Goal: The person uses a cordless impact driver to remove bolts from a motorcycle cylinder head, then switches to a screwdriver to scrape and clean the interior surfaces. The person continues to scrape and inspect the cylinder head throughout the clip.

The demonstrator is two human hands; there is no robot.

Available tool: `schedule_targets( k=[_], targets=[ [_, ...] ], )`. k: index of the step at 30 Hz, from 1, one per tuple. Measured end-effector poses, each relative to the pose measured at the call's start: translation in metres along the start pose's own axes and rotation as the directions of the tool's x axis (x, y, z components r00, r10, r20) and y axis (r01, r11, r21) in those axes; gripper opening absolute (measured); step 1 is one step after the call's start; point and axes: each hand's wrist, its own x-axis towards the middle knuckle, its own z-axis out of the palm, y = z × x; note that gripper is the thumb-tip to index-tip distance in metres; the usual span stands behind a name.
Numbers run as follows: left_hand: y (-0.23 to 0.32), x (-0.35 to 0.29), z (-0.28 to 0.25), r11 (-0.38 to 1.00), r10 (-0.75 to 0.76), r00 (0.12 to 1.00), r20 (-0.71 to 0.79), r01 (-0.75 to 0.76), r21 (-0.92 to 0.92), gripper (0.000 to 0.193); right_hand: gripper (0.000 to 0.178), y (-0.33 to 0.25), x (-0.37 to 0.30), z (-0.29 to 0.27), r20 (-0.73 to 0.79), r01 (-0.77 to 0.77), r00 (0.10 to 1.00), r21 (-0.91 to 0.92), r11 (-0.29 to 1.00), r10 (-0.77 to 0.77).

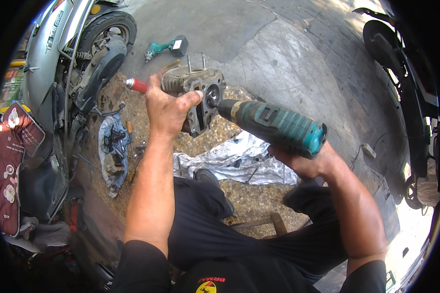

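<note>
My left hand (170,110) grips a grey metal engine cylinder head (193,80), thumb across its flat face and the other fingers mostly hidden behind it. Two studs stand up from its top. In my right hand (303,161) is a teal and black cordless drill (278,124), held by its handle and pointing left. The drill's front end reaches the round hollow in the cylinder head's face; whether its tip touches the metal I cannot tell. Both are held up above the ground in front of me.
A silver scooter (44,53) stands at left, another motorbike (406,73) at right. On the ground lie a red spray can (139,86), a second green power tool (164,48), a whitish cloth (242,158), a bluish sheet (105,168) with small parts, a screwdriver (129,128) and a hammer (278,224).
</note>
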Motion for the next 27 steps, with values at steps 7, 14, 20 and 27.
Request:
schedule_targets(
  k=[7,14,20,27],
  targets=[
    [-0.01,0.008,-0.008,0.986,-0.022,1.0,0.015,0.024,-0.164,0.075,0.042,-0.006,-0.01,-0.004,0.037,-0.172,0.985,0.141,0.975,0.168],
    [-0.004,0.014,-0.028,0.919,-0.068,0.996,0.055,0.084,-0.386,0.084,0.032,-0.011,-0.014,-0.021,0.121,-0.319,0.947,0.481,0.817,0.299],
    [0.001,0.013,-0.033,0.947,-0.02,0.995,0.095,0.049,-0.317,0.088,0.026,-0.012,-0.015,-0.021,0.207,-0.358,0.934,0.566,0.743,0.292],
    [0.0,0.014,-0.038,0.98,-0.015,0.989,0.146,0.044,-0.196,0.087,0.033,-0.016,-0.015,-0.021,0.203,-0.299,0.952,0.456,0.838,0.23]
  ],
)
